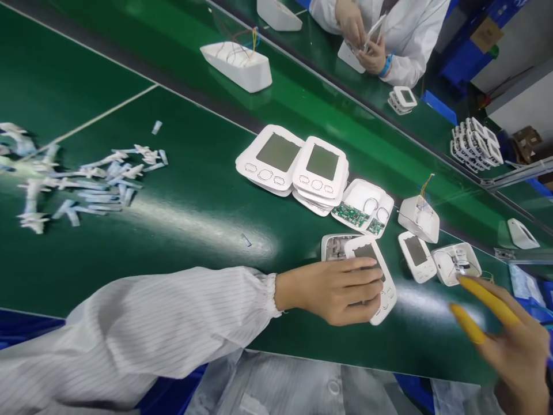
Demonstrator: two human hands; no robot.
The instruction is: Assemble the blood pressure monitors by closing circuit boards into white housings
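Note the left grip (332,291) lying open and flat across the white display cover (387,304), apparently steadying it on the rear housing (333,246) beneath, with the right grip (514,351), fingers in yellow finger cots (488,300), spread open near that cover.

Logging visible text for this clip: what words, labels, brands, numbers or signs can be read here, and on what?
No word, brand or number can be read anywhere.
Green circuit board: markings too small to read.
White device casing: any marks on its oval buttons too small to read.
Cardboard box: any markings too blurred to read.
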